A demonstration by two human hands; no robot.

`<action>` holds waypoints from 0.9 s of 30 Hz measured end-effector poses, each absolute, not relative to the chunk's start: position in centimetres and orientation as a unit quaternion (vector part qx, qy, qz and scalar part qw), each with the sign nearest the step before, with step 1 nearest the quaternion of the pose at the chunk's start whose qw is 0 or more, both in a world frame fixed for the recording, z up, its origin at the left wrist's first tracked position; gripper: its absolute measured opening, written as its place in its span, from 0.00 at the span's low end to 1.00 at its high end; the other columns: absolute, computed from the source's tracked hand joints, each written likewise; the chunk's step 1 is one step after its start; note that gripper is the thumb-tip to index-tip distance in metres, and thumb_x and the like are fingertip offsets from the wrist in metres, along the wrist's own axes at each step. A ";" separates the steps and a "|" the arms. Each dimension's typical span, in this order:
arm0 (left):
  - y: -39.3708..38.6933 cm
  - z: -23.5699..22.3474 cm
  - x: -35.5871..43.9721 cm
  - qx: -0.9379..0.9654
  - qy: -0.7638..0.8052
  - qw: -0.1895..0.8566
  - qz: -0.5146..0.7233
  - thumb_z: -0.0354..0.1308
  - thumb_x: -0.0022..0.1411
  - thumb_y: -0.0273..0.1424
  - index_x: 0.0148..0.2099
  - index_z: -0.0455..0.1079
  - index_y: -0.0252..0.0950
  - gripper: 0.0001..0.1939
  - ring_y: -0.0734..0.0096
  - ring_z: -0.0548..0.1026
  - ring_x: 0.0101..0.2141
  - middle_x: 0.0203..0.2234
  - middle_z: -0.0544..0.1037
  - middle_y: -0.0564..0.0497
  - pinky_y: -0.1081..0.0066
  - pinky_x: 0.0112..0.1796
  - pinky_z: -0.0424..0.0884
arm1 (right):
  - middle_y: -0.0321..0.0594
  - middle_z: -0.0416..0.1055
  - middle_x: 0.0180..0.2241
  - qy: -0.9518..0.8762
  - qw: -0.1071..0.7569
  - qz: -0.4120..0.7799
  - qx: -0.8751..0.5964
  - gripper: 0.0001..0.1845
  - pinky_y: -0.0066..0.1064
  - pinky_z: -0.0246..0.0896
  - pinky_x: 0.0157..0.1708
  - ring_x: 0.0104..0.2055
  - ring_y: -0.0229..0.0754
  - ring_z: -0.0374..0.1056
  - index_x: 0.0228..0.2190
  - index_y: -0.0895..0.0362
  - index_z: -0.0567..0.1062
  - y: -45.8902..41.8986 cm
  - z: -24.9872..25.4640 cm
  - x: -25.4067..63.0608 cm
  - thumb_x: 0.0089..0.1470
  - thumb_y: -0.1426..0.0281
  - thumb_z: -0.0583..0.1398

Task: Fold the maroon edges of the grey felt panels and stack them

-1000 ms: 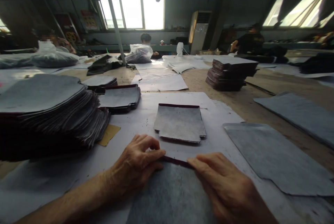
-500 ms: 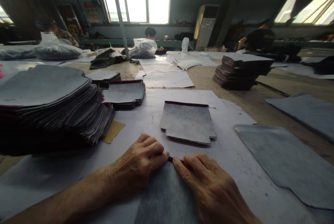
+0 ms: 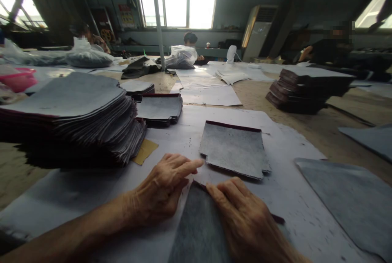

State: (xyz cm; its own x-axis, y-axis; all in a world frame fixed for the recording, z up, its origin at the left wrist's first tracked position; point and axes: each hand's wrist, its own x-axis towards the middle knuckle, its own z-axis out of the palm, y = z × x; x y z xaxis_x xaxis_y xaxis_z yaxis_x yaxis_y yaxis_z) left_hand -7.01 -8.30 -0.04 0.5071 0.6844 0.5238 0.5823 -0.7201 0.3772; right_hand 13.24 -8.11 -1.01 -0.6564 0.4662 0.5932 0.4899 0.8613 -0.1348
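A grey-backed sheet piece (image 3: 197, 222) with a narrow dark folded edge lies in front of me on white paper. My right hand (image 3: 245, 210) has its fingers bent over the right part of that edge, the fingertips pressing on the fold. A dark strip of edge shows beyond its knuckles. My left hand (image 3: 167, 185) is beside the piece's upper left corner, index finger stretched out and thumb apart below it, holding nothing. Just beyond both hands lies a smaller grey piece (image 3: 234, 148) with a dark red folded top edge and notched lower corners.
At left stands a tall stack of grey-backed pieces (image 3: 70, 95), with a smaller stack (image 3: 159, 108) behind it and a tan scrap (image 3: 146, 150) alongside. A dark stack (image 3: 306, 91) stands at back right. Grey sheets (image 3: 349, 197) lie at right. Several people sit farther back.
My left hand has lifted off the folded edge, its index finger now extended. My right hand still presses the fold. The view has turned slightly left.
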 end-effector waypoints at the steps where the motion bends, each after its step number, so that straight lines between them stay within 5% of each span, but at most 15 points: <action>1: -8.8 0.0 -7.1 0.857 0.378 0.071 0.342 0.44 0.56 0.17 0.54 0.58 0.35 0.23 0.68 0.68 0.36 0.35 0.72 0.47 0.64 0.37 0.63 | 0.46 0.66 0.27 -0.911 0.319 -0.014 -0.261 0.19 0.35 0.65 0.28 0.31 0.42 0.60 0.39 0.67 0.72 -8.0 -1.0 13.3 0.50 0.83 0.47; 7: -11.6 -0.4 -6.5 0.868 0.396 0.039 0.297 0.48 0.51 0.21 0.42 0.68 0.34 0.16 0.65 0.66 0.31 0.30 0.71 0.46 0.62 0.33 0.62 | 0.48 0.65 0.31 -0.927 0.264 0.033 -0.264 0.22 0.40 0.66 0.32 0.33 0.43 0.59 0.46 0.68 0.69 -7.7 -1.0 13.2 0.49 0.81 0.47; 27: -11.5 -0.4 -6.2 0.876 0.394 0.015 0.279 0.50 0.47 0.23 0.41 0.67 0.32 0.16 0.64 0.67 0.30 0.30 0.71 0.45 0.62 0.33 0.63 | 0.46 0.63 0.33 -0.944 0.149 0.030 -0.292 0.30 0.37 0.64 0.28 0.33 0.44 0.59 0.52 0.59 0.64 -7.4 -0.7 12.6 0.46 0.81 0.49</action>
State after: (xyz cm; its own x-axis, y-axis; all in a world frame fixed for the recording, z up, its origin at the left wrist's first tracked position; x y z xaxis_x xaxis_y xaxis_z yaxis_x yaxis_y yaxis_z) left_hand -6.22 -11.53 -0.39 0.5336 0.6987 0.4765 0.6815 -0.6889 0.2470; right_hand 12.61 -7.40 -0.69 -0.7846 0.5608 0.2643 0.5431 0.8274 -0.1432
